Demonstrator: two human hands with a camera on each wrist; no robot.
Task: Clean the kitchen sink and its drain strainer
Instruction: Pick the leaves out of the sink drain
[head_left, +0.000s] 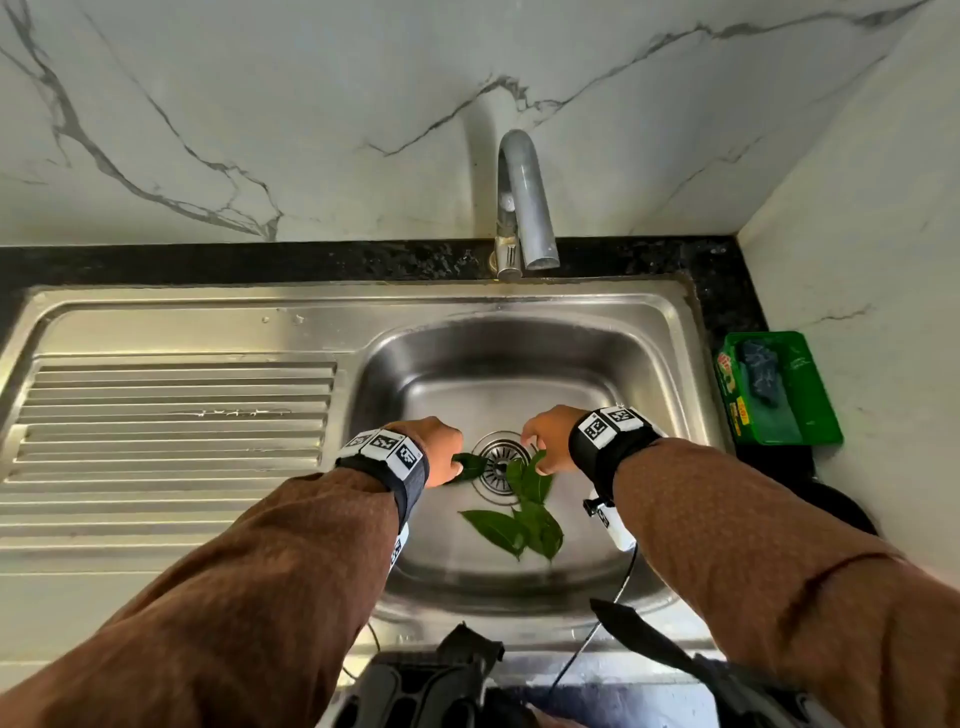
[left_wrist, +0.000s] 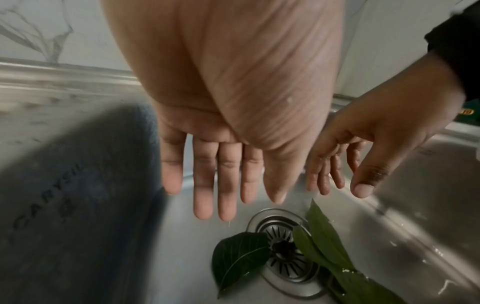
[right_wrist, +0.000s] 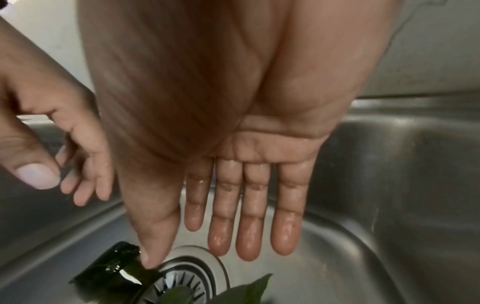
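The steel sink has a round drain strainer in its floor. Several wet green leaves lie there: one dark leaf on the strainer's left edge, others across its right side, and more nearer me. My left hand hangs just above the strainer's left side, its fingers straight and holding nothing. My right hand hangs over the right side, wet, with straight fingers and nothing held. In the right wrist view its thumb tip overlaps the dark leaf.
A curved faucet stands behind the basin, no water running. The ribbed drainboard stretches to the left. A green tray with a dark scrubber sits on the right counter by the marble wall.
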